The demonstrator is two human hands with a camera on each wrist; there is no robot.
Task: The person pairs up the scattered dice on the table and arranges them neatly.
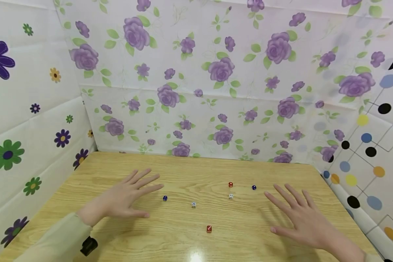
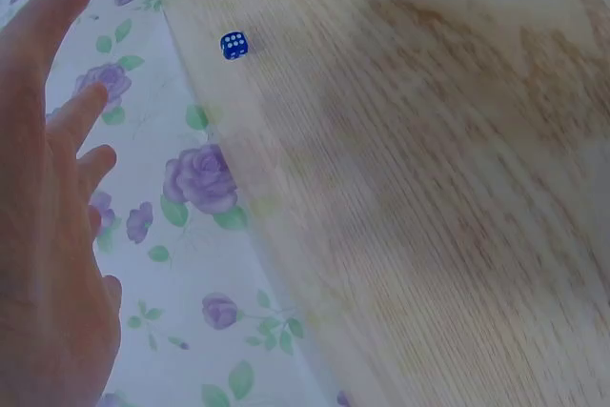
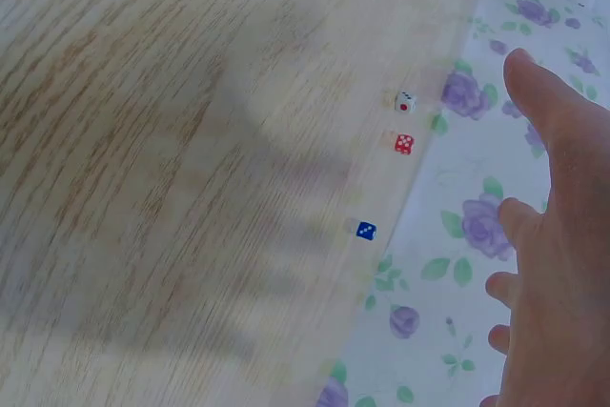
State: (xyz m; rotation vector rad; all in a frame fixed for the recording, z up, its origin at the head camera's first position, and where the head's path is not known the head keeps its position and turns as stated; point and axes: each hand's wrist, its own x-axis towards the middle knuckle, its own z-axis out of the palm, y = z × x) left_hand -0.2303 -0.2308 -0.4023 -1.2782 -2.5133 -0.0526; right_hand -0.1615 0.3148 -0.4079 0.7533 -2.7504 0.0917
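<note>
My left hand point(image 1: 126, 198) hovers over the left part of the table with its fingers spread, holding nothing. Closest to it lies a blue die point(image 1: 165, 198), just past the fingertips; the left wrist view shows this blue die point(image 2: 234, 46) apart from the hand. A white die point(image 1: 194, 204) lies further right, and a red die point(image 1: 209, 229) nearer the front. On the right side my right hand point(image 1: 302, 220) is likewise spread and holds nothing. Left of and beyond its fingers are another blue die point(image 1: 254, 187), a second red die point(image 1: 230, 185) and a second white die point(image 1: 231, 196).
The wooden table point(image 1: 170, 243) has a purple-rose cloth point(image 1: 196, 120) hanging along its back edge. A flower-print cloth point(image 1: 36, 145) stands at the left, a dotted cloth point(image 1: 376, 174) at the right. A black strap point(image 1: 89, 246) is at the left sleeve.
</note>
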